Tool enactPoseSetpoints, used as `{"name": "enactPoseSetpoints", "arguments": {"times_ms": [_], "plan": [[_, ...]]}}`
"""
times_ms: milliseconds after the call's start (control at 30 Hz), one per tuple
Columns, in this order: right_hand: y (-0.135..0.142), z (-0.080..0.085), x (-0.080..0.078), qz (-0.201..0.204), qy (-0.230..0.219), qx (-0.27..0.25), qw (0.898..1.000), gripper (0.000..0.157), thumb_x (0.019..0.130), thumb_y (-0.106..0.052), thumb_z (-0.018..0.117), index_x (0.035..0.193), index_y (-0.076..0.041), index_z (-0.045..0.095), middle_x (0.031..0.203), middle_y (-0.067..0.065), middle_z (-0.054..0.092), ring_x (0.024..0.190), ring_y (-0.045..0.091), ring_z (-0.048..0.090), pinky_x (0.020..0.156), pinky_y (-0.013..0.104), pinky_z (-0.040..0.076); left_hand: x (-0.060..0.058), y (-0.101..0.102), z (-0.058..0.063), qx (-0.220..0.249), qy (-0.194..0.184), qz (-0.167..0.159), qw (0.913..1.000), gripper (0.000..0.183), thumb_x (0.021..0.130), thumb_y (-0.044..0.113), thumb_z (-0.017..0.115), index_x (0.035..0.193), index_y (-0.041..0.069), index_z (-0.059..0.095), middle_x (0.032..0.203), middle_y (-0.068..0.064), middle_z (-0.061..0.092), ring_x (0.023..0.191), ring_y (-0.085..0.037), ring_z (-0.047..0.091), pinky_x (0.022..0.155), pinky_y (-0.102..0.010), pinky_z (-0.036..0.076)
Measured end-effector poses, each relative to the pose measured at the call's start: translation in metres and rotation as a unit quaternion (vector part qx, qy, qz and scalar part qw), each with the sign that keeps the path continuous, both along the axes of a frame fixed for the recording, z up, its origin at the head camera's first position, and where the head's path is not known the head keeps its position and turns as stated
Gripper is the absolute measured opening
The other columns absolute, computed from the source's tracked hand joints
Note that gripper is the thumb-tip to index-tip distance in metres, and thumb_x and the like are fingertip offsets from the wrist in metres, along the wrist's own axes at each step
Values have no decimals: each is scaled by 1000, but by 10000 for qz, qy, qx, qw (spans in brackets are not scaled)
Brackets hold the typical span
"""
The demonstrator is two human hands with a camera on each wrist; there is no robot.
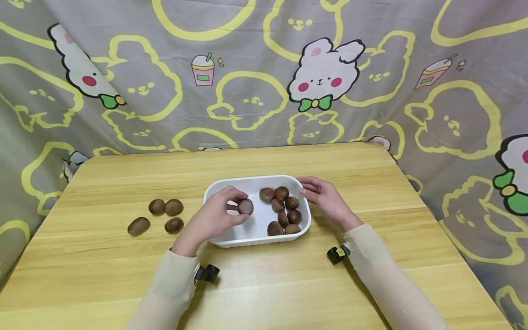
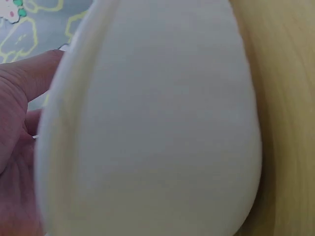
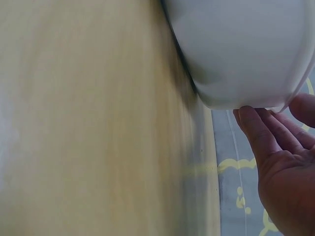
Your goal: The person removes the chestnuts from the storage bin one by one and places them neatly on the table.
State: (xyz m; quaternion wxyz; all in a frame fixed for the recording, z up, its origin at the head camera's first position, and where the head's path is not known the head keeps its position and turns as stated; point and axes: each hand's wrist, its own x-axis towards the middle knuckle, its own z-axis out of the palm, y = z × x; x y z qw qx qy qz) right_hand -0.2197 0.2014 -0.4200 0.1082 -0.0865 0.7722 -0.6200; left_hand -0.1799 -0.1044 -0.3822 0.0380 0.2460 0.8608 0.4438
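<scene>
Grey cloth (image 1: 247, 55) with yellow cartoon outlines (image 1: 202, 34) hangs along the far, left and right sides of a wood-grain table (image 1: 264, 293).

Head view downward, wrist views close, tray (image 1: 260, 225) shared

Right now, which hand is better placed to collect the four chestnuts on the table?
Probably the left hand: it is nearer those loose chestnuts, though it would first release the pinched chestnut. The right hand touches the right end of the white tray.

Wood-grain table (image 1: 268, 293), white tray (image 1: 255, 242), four chestnuts (image 1: 173, 207) beside it;
</scene>
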Motion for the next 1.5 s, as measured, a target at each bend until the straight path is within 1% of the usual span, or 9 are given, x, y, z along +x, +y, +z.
{"name": "enactPoseSetpoints", "arguments": {"times_ms": [267,533,633,867,1000,1133,1233,1400,1500], "plan": [[2,-1,0,-51,-14,17,10000,41,99,-12,60,138,1,51,131,21,58,119,31,57,94,32,50,3,-20,6,-12,8,77,10000,35,83,5,79,114,0,64,108,-4,60,97,-20,62,87,-34,54],[-1,-1,0,31,-76,-3,10000,41,99,-11,59,137,1,52,130,21,59,118,32,58,94,34,50,5,-59,15,86,28,613,9981,37,85,7,78,118,0,65,111,-7,61,101,-25,61,92,-38,52],[0,-3,0,42,-83,6,10000,41,100,-11,59,138,1,51,130,21,59,118,31,57,94,34,50,6,-72,18,71,-31,807,9967,38,86,9,78,120,1,64,113,-8,61,103,-23,60,92,-37,51],[-1,-3,0,21,-65,37,10000,40,100,-11,59,138,0,52,130,20,59,119,31,57,95,36,50,11,-99,21,183,-192,1247,9918,42,87,14,78,124,1,62,117,-8,60,102,-22,60,87,-26,52],[0,-1,0,15,-86,39,10000,40,100,-11,59,138,1,52,131,20,58,120,31,56,96,37,49,15,-113,23,120,-96,1464,9891,43,88,17,77,124,1,61,117,-9,59,100,-20,61,86,-23,52],[0,1,0,19,-93,34,9999,40,100,-11,59,138,1,52,131,20,58,120,31,56,96,37,49,18,-128,24,-72,99,1705,9853,44,89,19,76,125,1,61,117,-9,59,99,-14,60,84,-18,51],[0,2,0,24,-90,20,10000,41,100,-11,59,138,1,52,131,20,58,120,31,56,95,36,49,21,-140,25,-171,142,1881,9819,45,89,21,76,126,2,61,117,-9,59,99,-10,59,83,-13,49],[1,2,0,44,-73,34,10000,41,100,-12,59,138,1,52,131,20,58,120,31,56,95,36,49,27,-159,22,-278,86,2184,9754,47,89,25,76,127,2,61,117,-11,61,98,-1,58,81,-10,48],[1,2,-1,39,-91,73,9999,41,100,-13,59,138,0,52,131,20,58,120,30,57,95,36,49,29,-170,19,-340,-46,2375,9708,51,89,30,75,128,2,59,117,-10,60,96,6,57,79,-9,48]]}}
